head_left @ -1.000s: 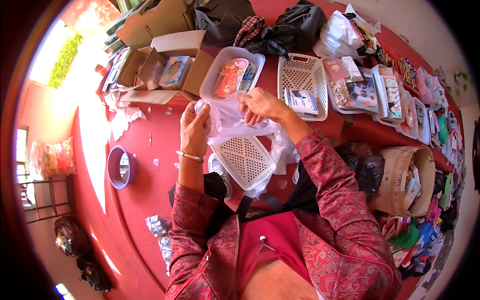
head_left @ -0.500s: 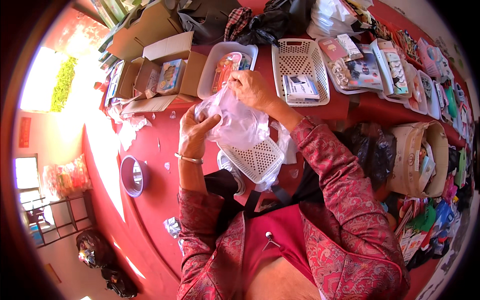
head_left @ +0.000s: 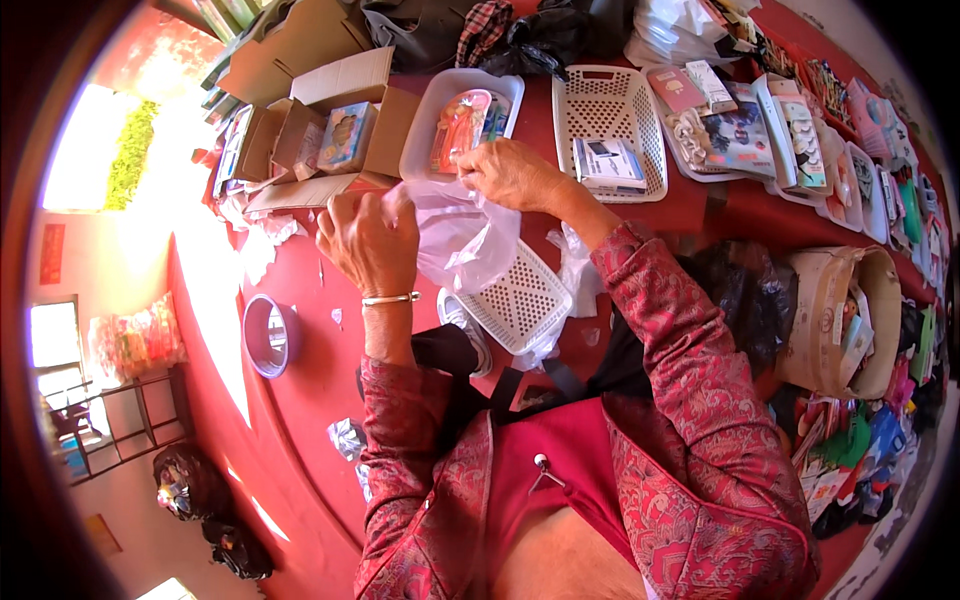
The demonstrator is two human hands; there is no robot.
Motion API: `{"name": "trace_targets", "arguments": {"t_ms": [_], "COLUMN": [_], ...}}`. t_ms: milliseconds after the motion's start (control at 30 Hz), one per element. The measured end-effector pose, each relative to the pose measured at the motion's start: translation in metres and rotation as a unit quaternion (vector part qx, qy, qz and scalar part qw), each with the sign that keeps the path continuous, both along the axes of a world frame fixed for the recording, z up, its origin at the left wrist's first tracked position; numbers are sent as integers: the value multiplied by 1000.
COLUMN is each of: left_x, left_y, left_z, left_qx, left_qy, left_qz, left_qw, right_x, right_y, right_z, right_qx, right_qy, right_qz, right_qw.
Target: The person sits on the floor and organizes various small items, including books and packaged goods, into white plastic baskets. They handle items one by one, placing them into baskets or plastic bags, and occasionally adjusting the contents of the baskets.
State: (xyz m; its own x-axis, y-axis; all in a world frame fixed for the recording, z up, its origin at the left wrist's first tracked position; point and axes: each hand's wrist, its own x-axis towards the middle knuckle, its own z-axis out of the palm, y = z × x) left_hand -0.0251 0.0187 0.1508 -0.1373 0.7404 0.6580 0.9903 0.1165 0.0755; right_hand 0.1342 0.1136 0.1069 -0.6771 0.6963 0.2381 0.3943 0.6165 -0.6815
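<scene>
A thin whitish see-through plastic bag hangs stretched between my two hands. My left hand is closed on its left edge, back of the hand toward me. The fingers of my right hand pinch its upper right edge. Just beyond my right hand stands a white plastic bin with an orange-pink package inside. Below the bag, a white perforated basket lies tilted by my legs, partly covered by the bag.
At the back left an open cardboard box holds a small boxed item. Another white basket with flat boxes stands right of the bin. A purple basin is on the red floor at left. A cardboard carton stands at right.
My left hand has moved left and up and turned its back toward me. The bag is now spread wider between my hands. The view has shifted slightly.
</scene>
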Motion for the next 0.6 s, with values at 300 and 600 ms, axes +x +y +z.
{"name": "trace_targets", "arguments": {"t_ms": [300, 600], "left_x": [-17, -18], "left_y": [14, 22], "left_z": [-11, -14], "left_qx": [-154, -166], "left_qy": [-134, -189], "left_qz": [63, 63], "left_qw": [977, 966], "right_x": [-5, -21], "right_y": [-9, -52], "right_z": [5, -19], "right_qx": [56, -15], "right_qy": [184, -104], "right_qz": [-208, 141], "right_qw": [959, 984]}}
